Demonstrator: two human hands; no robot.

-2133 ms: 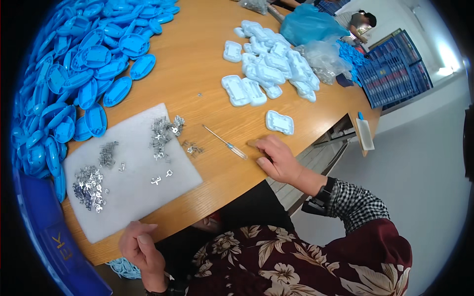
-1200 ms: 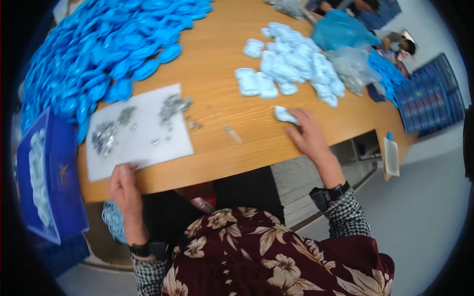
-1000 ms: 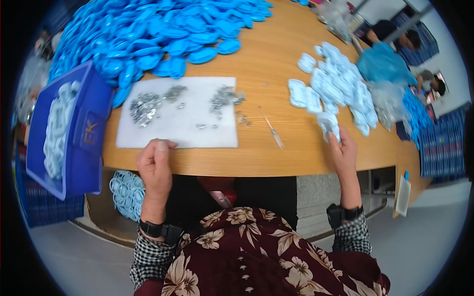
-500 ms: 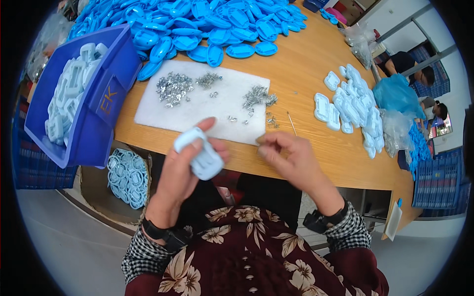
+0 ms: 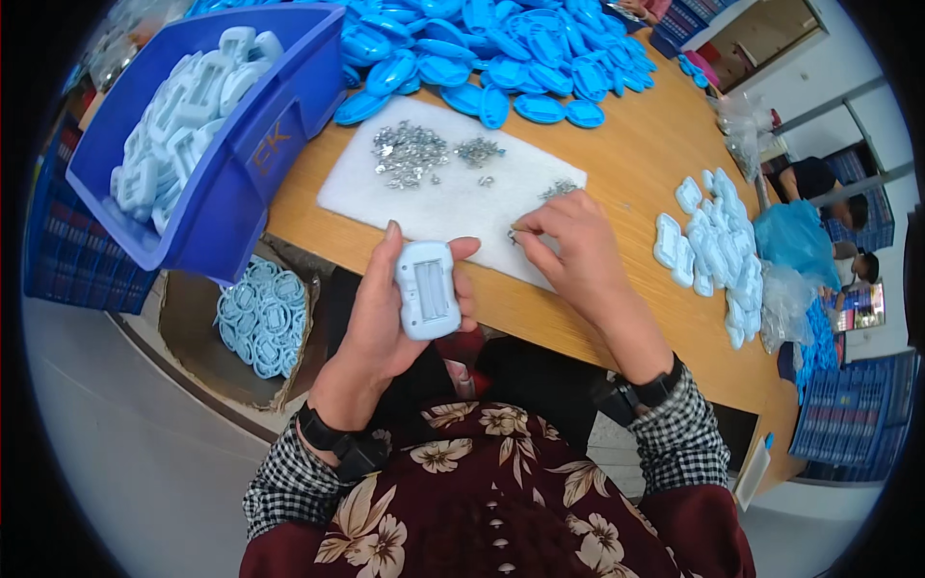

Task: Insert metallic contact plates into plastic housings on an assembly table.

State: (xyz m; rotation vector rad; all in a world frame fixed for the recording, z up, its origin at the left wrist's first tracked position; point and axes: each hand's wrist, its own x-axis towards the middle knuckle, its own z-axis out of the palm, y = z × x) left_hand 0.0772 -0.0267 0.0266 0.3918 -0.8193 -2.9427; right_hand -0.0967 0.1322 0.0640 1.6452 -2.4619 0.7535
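My left hand (image 5: 374,323) is closed around a pale blue plastic casing (image 5: 414,313), whose face with a rectangular recess is turned up. Above the front right part of a white foam mat (image 5: 347,197), my right hand (image 5: 588,255) has thumb and forefinger pinched on a small metal clip (image 5: 514,234). Its exact shape is hard to make out. Loose silvery metal parts (image 5: 409,152) lie in heaps on the mat; my right hand partly covers the heap (image 5: 559,189) nearest it.
A blue bin (image 5: 241,183) of pale casings stands at the left. Below it, a cardboard box (image 5: 193,332) holds pale blue rings. Bright blue oval shells (image 5: 540,106) cover the table's far side. More pale casings (image 5: 718,246) lie at right, near plastic bags (image 5: 795,241). Other people sit beyond.
The casing in my left hand has been turned so its recessed face shows. My right hand has moved forward over the mat and pinches a small metal part. The whole view has shifted.
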